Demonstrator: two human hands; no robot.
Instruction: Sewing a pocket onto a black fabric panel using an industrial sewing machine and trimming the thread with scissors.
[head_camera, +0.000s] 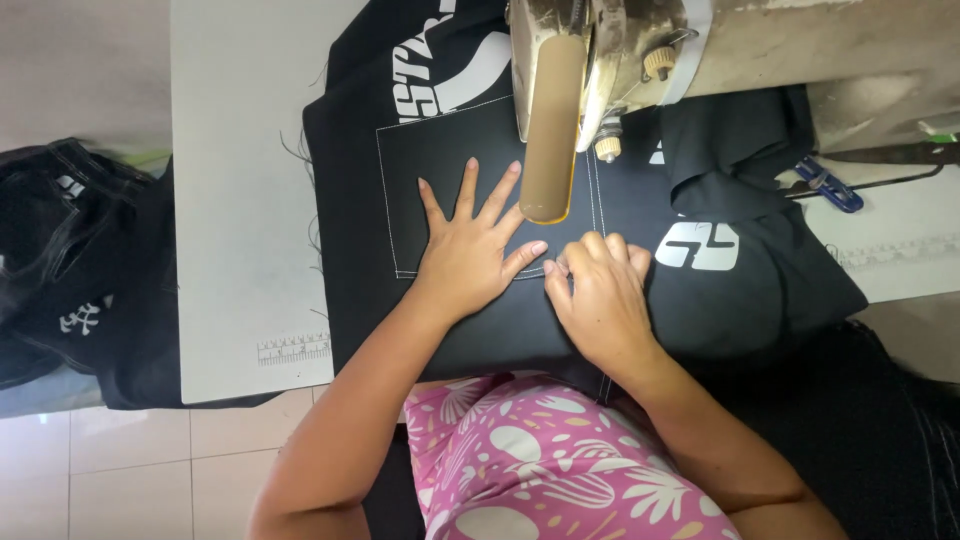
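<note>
Left hand lay flat, fingers spread, on black fabric mid-table under sewing machine at 12 o'clock; right hand curled, pinching fabric edge at 3 o'clock of left

Black cloth panel under the left hand's fingers was matt, smooth woven fabric with white thread stitching. White printed shapes just right of the right hand's fingers looked flat, slightly glossy. Sewing machine head beyond the fingertips: painted metal, worn and grimy. Bench left of the fingers: pale, smooth laminate, scuffed.
</note>
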